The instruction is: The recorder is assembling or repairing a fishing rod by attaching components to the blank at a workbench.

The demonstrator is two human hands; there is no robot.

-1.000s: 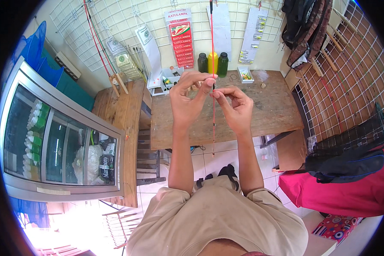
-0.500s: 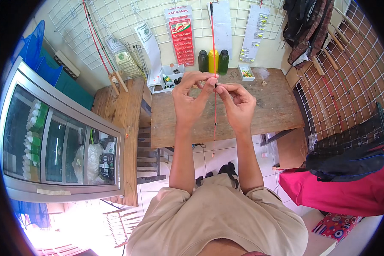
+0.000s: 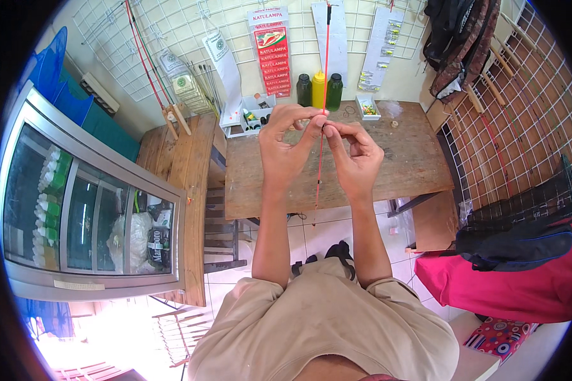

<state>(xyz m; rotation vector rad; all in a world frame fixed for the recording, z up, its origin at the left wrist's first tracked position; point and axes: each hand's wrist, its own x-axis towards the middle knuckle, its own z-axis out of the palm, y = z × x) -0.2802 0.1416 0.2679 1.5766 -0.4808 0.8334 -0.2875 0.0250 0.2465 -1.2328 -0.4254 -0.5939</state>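
A thin red fishing rod [image 3: 326, 63] stands almost upright before me, its black end [image 3: 328, 14] at the top and its slim tip hanging below my hands. My left hand [image 3: 287, 141] pinches the rod between thumb and index finger. Just below and to the right, my right hand [image 3: 357, 155] is closed in a pinch at a small dark piece on the rod, with its other fingers curled. The fingertips partly hide that dark piece, and I cannot tell exactly what it is. Small dark rings show on the lower rod.
Beneath my hands is a wooden table [image 3: 400, 168]. At its back stand bottles with yellow [image 3: 318, 89] and dark contents, a small white tray [image 3: 367, 108] and a white organizer box [image 3: 235, 132]. A glass cabinet [image 3: 89, 209] is left; bags [image 3: 515, 244] and a wire grid are right.
The rod has tilted slightly, its black end shifting right and its lower tip left and a little up. Both hands keep their pinch, having moved only slightly right.
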